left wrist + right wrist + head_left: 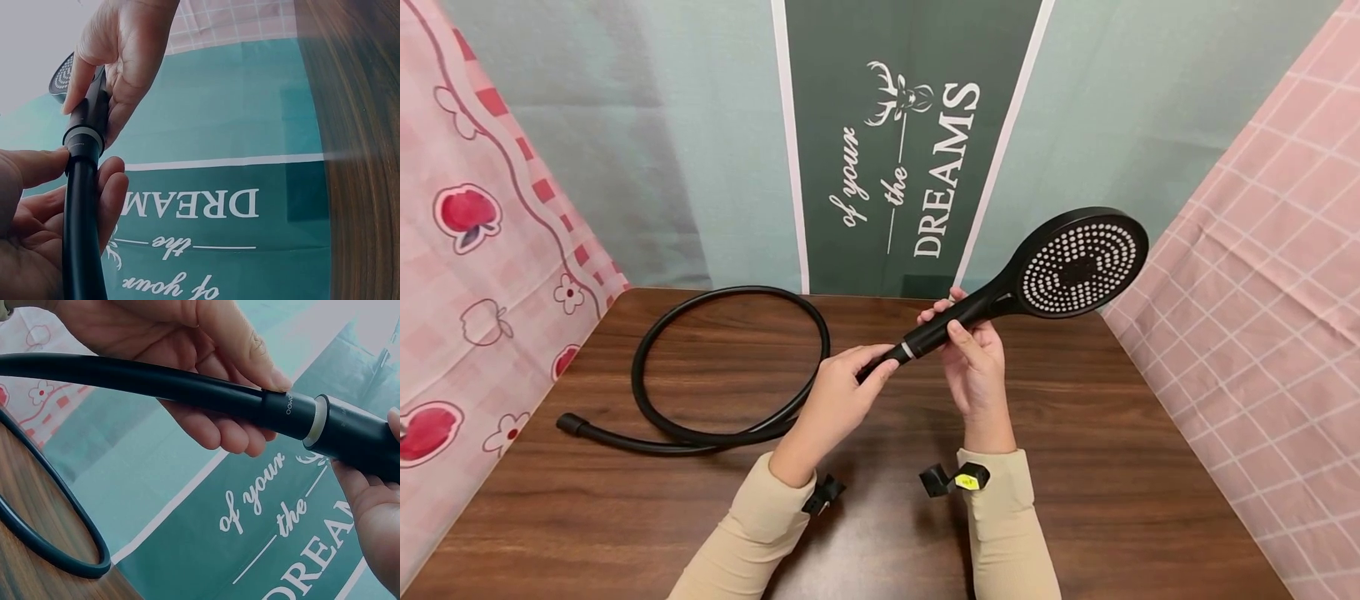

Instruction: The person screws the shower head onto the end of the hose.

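Note:
My right hand (976, 367) grips the handle of a black shower head (1078, 267), whose round face of pale nozzles tilts up at the right. With thumb and fingers, my left hand (838, 392) holds the end fitting of a black shower hose (730, 437). In the right wrist view the hose's collar (290, 414) meets the handle end (350, 434), and a whitish ring (317, 420) shows between them. Both are held above the table, in line with each other. From my left hand the hose runs down into a large loop on the table.
The hose's other end (572, 423) lies on the wooden table (1097, 467) at the left. A green and teal cloth (722, 167) with lettering hangs behind. Pink patterned cloths (1285, 275) stand along both sides. Small black devices are strapped at both wrists.

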Demonstrator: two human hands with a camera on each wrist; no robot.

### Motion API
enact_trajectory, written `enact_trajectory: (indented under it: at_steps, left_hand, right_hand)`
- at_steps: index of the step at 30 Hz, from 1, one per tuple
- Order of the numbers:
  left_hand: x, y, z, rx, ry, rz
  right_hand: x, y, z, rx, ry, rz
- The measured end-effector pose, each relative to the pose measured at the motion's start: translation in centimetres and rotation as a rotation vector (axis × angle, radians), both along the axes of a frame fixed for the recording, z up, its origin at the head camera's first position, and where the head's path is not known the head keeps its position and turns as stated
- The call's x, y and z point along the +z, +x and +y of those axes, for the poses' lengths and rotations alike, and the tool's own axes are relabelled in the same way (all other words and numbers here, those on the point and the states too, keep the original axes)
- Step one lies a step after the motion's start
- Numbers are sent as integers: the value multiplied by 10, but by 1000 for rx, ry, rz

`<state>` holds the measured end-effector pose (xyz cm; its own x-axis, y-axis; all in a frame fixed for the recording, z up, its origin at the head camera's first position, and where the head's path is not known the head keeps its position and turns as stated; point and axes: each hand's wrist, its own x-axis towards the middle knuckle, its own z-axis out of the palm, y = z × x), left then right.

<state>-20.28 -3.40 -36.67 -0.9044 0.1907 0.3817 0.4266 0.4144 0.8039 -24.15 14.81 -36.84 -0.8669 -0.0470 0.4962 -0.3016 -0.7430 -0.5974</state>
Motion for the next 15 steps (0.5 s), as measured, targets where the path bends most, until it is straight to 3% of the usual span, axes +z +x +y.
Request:
enact_trajectory:
  at_steps: [15]
  left_hand:
    - [-1, 1, 2, 18, -20, 40]
  right_hand:
    - [-1, 1, 1, -7, 9, -5]
